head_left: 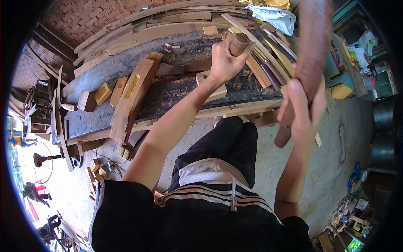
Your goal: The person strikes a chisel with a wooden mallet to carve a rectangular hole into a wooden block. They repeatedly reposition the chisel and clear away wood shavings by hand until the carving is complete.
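Note:
My left hand point(226, 63) is wrapped round a wooden tool handle point(239, 43), its round, worn butt facing up at me. The tool's lower end is hidden beneath the fist. Just below that hand, a pale wood block point(217, 93) lies at the bench's near side, partly covered by my wrist. On the right, my right hand point(303, 105) grips a thick brown wooden club point(312, 50). The club is raised close to the camera, blurred at its upper part, and runs out of the top of the view.
On the dark workbench point(168, 98), a mortised timber point(133, 90) lies at left beside small wood blocks point(103, 93). Dark-handled tools point(273, 73) and wood strips lie between my hands. Long boards point(168, 30) line the back. A power strip point(123, 152) hangs below the front edge.

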`<state>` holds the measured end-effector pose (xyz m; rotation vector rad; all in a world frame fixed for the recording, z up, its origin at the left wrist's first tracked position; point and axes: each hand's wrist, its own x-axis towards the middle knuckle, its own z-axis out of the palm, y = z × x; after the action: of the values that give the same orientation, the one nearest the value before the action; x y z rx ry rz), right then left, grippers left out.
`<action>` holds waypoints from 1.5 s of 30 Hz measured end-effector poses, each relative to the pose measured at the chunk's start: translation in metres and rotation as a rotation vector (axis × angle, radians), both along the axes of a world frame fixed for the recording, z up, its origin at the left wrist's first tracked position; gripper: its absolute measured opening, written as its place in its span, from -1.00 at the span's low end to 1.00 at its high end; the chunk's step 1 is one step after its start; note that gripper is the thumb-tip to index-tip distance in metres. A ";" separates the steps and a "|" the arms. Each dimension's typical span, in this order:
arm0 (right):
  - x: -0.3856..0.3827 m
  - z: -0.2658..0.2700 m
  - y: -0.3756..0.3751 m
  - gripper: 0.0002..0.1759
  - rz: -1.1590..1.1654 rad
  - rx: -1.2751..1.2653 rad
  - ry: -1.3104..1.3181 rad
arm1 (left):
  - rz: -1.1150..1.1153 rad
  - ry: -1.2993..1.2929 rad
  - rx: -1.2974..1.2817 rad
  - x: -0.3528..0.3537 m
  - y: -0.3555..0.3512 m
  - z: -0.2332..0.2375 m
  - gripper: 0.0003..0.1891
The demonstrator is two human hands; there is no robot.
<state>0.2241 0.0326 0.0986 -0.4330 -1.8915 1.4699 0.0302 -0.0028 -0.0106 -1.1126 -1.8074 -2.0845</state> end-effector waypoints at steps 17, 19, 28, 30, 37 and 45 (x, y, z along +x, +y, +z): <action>-0.019 -0.024 0.011 -0.49 0.183 0.240 -0.357 | -0.072 -0.106 0.112 -0.012 -0.004 -0.008 -0.78; -0.009 -0.038 0.001 -0.48 0.160 -0.040 -0.291 | -0.010 -0.126 0.092 -0.025 -0.012 -0.010 -0.81; 0.069 -0.095 0.003 -0.51 -0.036 -0.308 -0.510 | -0.058 -0.531 0.306 -0.073 -0.060 0.017 -0.79; 0.080 -0.100 0.004 -0.51 -0.073 -0.312 -0.522 | -0.131 -0.482 0.042 -0.076 -0.074 0.023 -0.77; 0.094 -0.107 0.007 -0.47 -0.166 -0.319 -0.529 | -0.161 0.134 -0.983 -0.050 -0.084 -0.055 -0.16; 0.089 -0.104 0.001 -0.52 -0.116 -0.340 -0.532 | -0.135 0.165 -1.336 -0.018 -0.100 -0.083 0.20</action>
<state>0.3132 0.0337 -0.0059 -1.1706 -1.9571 1.7194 0.0121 -0.1026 -0.0931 -1.5232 -3.0732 -0.5176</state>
